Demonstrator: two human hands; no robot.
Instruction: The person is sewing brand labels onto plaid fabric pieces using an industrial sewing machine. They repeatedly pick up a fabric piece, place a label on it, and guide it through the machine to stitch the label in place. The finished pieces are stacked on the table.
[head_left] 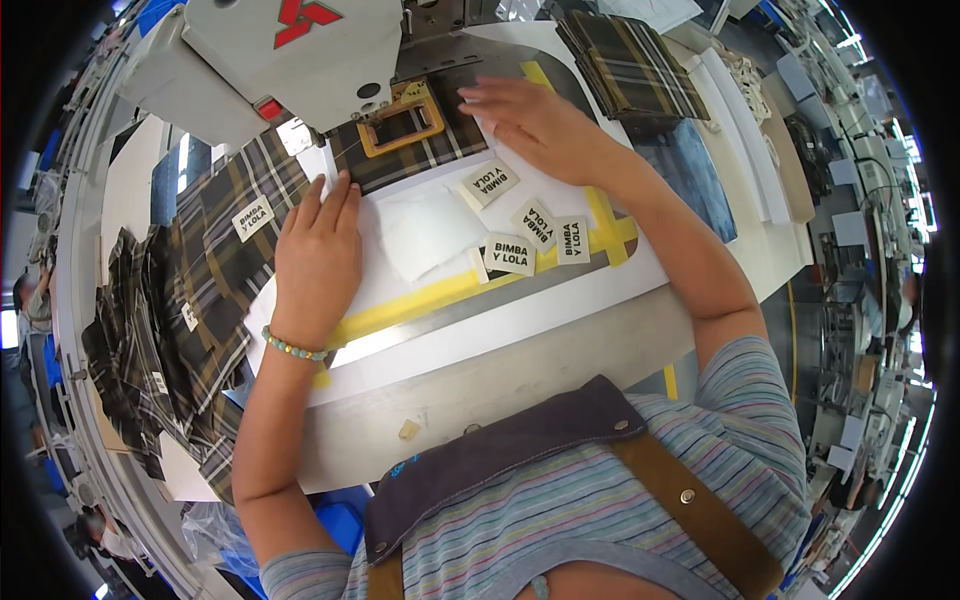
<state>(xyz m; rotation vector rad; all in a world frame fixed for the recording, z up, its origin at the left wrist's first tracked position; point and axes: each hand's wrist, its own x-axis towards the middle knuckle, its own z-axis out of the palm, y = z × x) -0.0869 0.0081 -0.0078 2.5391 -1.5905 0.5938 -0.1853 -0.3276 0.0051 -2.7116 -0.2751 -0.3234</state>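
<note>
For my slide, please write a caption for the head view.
Left hand and right hand flank the yellow frame of a sewing machine, over plaid fabric, cream labels lying nearby.

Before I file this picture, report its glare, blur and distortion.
Head view: glare brightens the metal strip beside the yellow tape; head view: tube lights bend along the right rim, corners go black; head view: the cream labels look fairly sharp, while the right hand seems slightly soft.
</note>
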